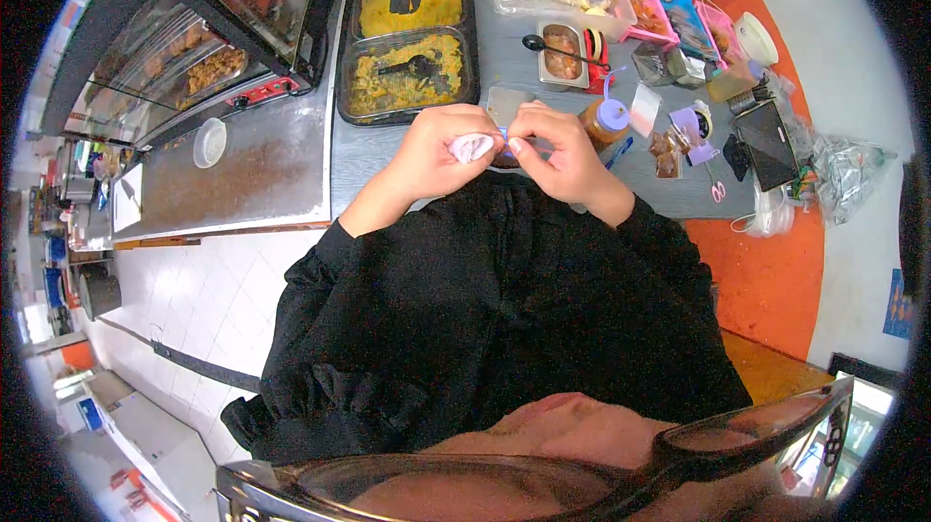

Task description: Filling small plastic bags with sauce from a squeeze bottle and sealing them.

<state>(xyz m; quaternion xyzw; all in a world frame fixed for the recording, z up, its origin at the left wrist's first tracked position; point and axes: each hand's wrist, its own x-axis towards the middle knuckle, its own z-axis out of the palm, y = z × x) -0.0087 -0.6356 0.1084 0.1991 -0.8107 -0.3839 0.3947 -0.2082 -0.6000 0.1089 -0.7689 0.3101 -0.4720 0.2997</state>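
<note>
My left hand [451,147] is closed around a crumpled pale pink cloth or tissue [471,148]. Its fingertips meet a small blue item [503,134] between my two hands. The thumb and fingers of my right hand [556,147] pinch at this same item; what it is cannot be made out. Something dark, partly hidden, lies just below the fingers, close to my black clothing. Beyond the hands is a translucent flat piece [509,105]. A squeeze bottle with a lilac cap [612,115] and brown contents stands right of my right hand.
A black two-section tray of yellow food [473,49] lies beyond my left hand. A metal container [542,71] with a black ladle [567,51] stands at the back. Pink scissors [717,191], a phone-like black device [767,144] and plastic bags lie right. A glass food warmer [211,35] stands left.
</note>
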